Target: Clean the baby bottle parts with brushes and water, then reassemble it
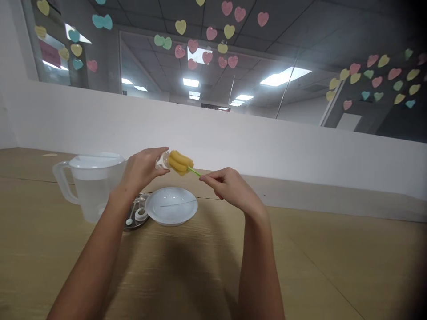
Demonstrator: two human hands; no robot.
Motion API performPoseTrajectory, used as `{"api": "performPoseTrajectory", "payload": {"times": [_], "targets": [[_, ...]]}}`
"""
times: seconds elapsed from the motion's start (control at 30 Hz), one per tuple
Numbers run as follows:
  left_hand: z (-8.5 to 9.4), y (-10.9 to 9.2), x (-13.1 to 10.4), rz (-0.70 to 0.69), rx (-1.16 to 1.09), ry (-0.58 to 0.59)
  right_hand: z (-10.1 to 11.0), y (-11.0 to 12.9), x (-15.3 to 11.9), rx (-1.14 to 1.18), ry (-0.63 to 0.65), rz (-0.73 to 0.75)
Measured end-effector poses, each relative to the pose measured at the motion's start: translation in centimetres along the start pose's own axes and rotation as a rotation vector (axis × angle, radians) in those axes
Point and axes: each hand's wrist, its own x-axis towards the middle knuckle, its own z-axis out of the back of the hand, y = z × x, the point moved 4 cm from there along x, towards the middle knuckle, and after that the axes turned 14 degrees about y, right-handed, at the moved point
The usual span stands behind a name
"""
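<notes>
My left hand [142,168] is closed around a small clear bottle [163,161], held sideways with its opening toward the right; my fingers hide much of it. Against that opening sits the yellow sponge head of a bottle brush [180,162]. Whether the sponge reaches inside I cannot tell. My right hand [233,189] pinches the brush's thin green handle between thumb and fingers. Both hands are raised above a white bowl [171,217], which has a thin straight line, perhaps a stick, across it.
At the left stands a clear plastic pitcher [90,195] with a lid and a big handle. A dark round tray [133,226] beside the bowl carries a white ring [141,214] and other small parts. Behind the wooden table [316,258] rises a low white wall [267,151] with glass above.
</notes>
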Motion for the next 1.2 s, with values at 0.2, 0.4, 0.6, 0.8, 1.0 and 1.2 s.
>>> {"api": "performPoseTrajectory", "payload": {"times": [0.2, 0.4, 0.6, 0.8, 1.0, 1.2], "targets": [[-0.4, -1.9, -0.2, -0.145, 0.057, 0.047, 0.6, -1.1, -0.7, 0.066, 0.118, -0.029], [-1.9, -5.6, -0.2, -0.309, 0.006, 0.186, -0.2, -1.2, 0.5, 0.041, 0.184, -0.015], [-4.4, -4.0, 0.9, -0.252, -0.112, 0.324, -1.0, -0.4, 1.2, -0.187, 0.117, -0.055], [-5.6, -0.1, 1.6, -0.162, -0.135, 0.360, -0.1, -0.8, 0.5, -0.281, 0.112, -0.116], [-7.0, -0.8, 1.5, -0.153, 0.103, 0.395, 0.5, -1.3, -0.3, -0.313, 0.122, -0.238], [-9.1, 1.2, 1.6, 0.045, 0.269, 0.525, 1.8, -2.6, -0.8, -0.355, 0.030, -0.375]]}}
